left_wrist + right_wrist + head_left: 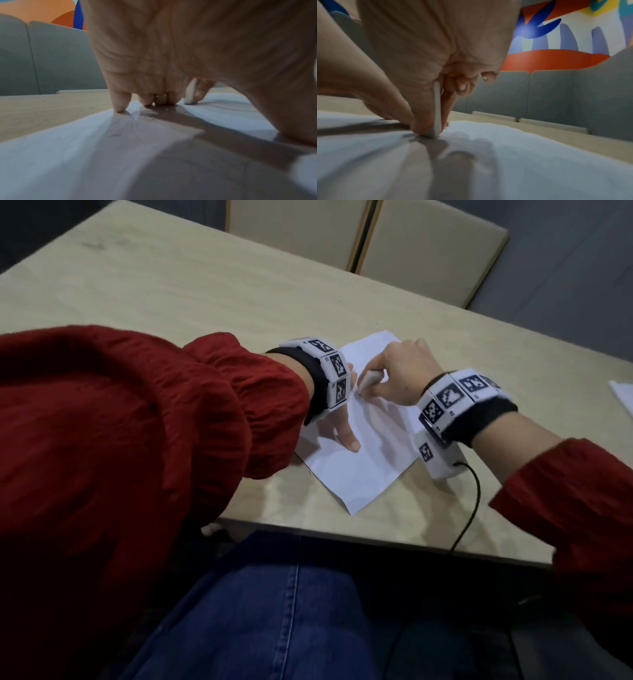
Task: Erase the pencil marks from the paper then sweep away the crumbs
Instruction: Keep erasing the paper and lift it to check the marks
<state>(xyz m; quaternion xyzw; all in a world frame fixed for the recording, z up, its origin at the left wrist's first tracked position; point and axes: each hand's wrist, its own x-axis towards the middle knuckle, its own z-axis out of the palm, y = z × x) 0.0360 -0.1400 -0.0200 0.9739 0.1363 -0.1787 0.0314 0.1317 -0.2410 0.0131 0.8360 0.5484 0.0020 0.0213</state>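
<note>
From the head view I saw the left hand [342, 429] spread flat on the white paper [359, 474] on the pale wooden table [171, 285]. My left wrist view alone showed faint pencil marks [120, 129] and a ring [161, 95]. The right wrist view showed the right hand [423, 65] pinching a thin smooth white eraser [436, 115], its tip touching the sheet.

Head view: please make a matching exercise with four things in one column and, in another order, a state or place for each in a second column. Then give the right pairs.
Things:
1. eraser
2. paper
3. left hand
4. cable

States or places:
A. lies flat on the table
B. pinched in the right hand, tip on the sheet
C. black, runs over the table's near edge
D. fingertips press the sheet down

Pairs: 1-B, 2-A, 3-D, 4-C
</note>
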